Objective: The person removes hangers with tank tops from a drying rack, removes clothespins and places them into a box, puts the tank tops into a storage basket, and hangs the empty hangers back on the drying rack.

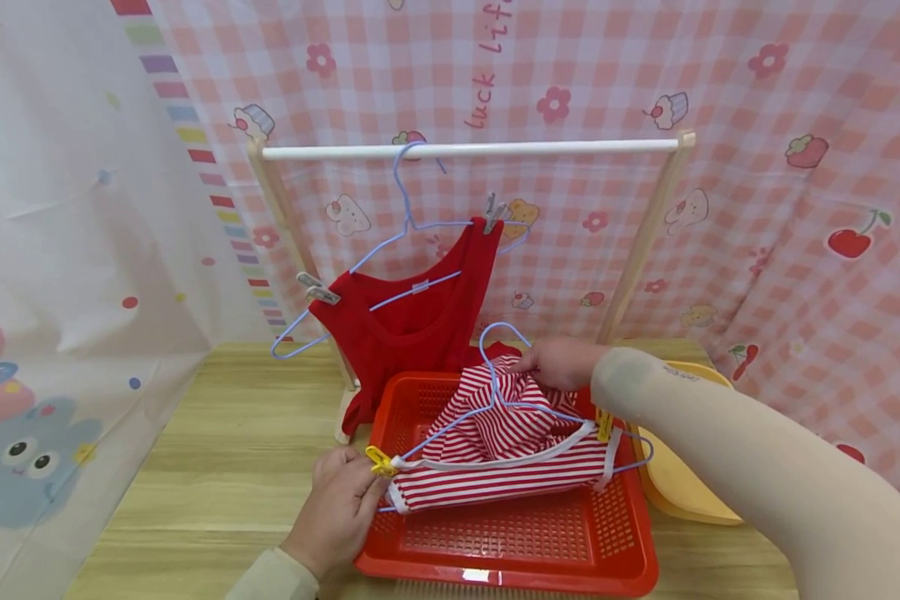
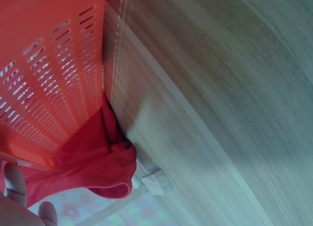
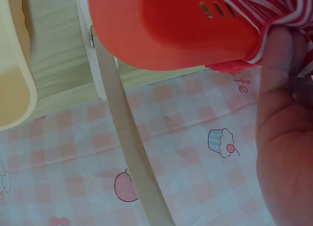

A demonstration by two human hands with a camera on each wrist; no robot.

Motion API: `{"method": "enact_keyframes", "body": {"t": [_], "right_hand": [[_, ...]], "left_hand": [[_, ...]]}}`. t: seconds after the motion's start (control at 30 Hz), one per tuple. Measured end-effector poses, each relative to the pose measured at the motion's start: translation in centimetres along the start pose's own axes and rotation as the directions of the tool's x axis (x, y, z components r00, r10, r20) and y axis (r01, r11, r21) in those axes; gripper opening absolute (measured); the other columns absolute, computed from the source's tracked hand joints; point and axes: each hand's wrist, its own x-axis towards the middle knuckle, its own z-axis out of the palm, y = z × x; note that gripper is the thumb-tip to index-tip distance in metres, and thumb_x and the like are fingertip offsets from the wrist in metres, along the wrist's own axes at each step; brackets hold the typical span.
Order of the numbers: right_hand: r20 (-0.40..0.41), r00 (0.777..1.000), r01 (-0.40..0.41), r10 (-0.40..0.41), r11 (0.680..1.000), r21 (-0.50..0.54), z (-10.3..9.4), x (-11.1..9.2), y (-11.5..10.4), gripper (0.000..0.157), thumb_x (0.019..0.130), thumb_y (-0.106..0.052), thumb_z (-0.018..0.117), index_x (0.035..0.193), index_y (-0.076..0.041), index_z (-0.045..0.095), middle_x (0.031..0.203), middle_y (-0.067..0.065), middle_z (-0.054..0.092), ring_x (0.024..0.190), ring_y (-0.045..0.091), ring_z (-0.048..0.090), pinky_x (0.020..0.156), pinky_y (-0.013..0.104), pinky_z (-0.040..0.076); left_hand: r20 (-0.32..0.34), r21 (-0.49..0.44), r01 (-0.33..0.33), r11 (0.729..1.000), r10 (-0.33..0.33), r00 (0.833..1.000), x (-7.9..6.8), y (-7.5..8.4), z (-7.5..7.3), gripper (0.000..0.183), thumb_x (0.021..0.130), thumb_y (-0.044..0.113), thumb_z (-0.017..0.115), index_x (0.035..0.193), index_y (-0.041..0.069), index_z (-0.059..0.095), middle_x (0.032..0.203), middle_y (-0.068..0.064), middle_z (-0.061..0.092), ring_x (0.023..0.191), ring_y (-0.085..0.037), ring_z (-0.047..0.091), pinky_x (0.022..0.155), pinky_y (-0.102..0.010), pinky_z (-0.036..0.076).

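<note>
A red-and-white striped garment (image 1: 495, 487) with white trim lies over the red basket (image 1: 498, 575). It is on a blue clothes hanger (image 1: 495, 375), held by a yellow clip (image 1: 380, 460) at the left and another yellow clip (image 1: 604, 423) at the right. My left hand (image 1: 339, 504) grips the hanger's left end, next to the left clip. At the garment's far side, my right hand (image 1: 562, 363) pinches the bunched striped cloth. In the right wrist view, the right thumb (image 3: 276, 55) presses against a fold of it.
Behind the basket, a red tank top (image 1: 412, 333) with grey clips hangs on a blue hanger from a rack's white bar (image 1: 540, 148). A yellow tub (image 1: 690, 467) stands right of the basket on the wooden table (image 1: 217, 467). Patterned cloth (image 1: 585, 67) covers the back.
</note>
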Motion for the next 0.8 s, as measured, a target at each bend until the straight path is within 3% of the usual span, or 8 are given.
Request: {"method": "enact_keyframes", "body": {"t": [0.13,0.27,0.4,0.57,0.8], "right_hand": [[-0.074,0.997,0.031,-0.03,0.999,0.022,0.3,0.0,0.3,0.025,0.099,-0.011,0.067,0.115,-0.02,0.083,0.091,-0.004,0.08,0.073,0.008,0.061,0.074,0.031,0.056],[-0.101,0.995,0.015,-0.013,1.0,0.018,0.1,-0.2,0.2,0.021,0.098,-0.011,0.067,0.106,-0.018,0.084,0.088,-0.004,0.08,0.076,0.009,0.066,0.078,0.034,0.058],[-0.112,0.994,-0.001,0.0,1.0,-0.002,-0.7,-0.6,-0.4,0.019,0.099,-0.011,0.065,0.102,-0.017,0.083,0.09,-0.002,0.08,0.081,0.014,0.07,0.081,0.038,0.059],[-0.128,0.991,0.035,-0.036,0.999,-0.004,-1.1,-1.2,-0.8,0.019,0.098,-0.011,0.065,0.1,-0.018,0.083,0.09,-0.004,0.08,0.08,0.009,0.067,0.08,0.036,0.058],[-0.086,0.996,0.048,-0.037,0.991,0.122,-1.8,-2.5,-2.0,0.02,0.097,-0.008,0.065,0.102,-0.017,0.083,0.096,-0.004,0.08,0.085,0.007,0.066,0.083,0.034,0.057]], "left_hand": [[0.001,0.005,-0.003,1.0,0.003,1.0,0.0,0.0,0.0,0.012,0.096,0.015,0.072,0.093,0.026,0.074,0.087,0.021,0.067,0.098,-0.006,0.045,0.095,-0.039,0.029],[0.011,0.002,0.01,1.0,-0.01,1.0,0.0,0.0,-0.1,0.012,0.096,0.015,0.072,0.094,0.026,0.075,0.088,0.021,0.068,0.099,-0.005,0.045,0.096,-0.04,0.03],[0.021,-0.003,0.025,1.0,-0.025,0.999,-0.1,0.0,-0.1,0.011,0.097,0.015,0.072,0.094,0.026,0.075,0.089,0.02,0.069,0.099,-0.005,0.045,0.097,-0.043,0.031],[0.019,0.003,0.027,1.0,-0.027,0.999,-0.1,0.2,-0.1,0.012,0.096,0.015,0.072,0.092,0.026,0.073,0.089,0.019,0.069,0.1,-0.007,0.046,0.098,-0.044,0.031],[0.03,0.006,0.044,0.999,-0.044,0.999,-0.1,0.2,-0.2,0.011,0.097,0.015,0.072,0.092,0.025,0.073,0.089,0.016,0.069,0.101,-0.009,0.046,0.1,-0.046,0.03]]}}
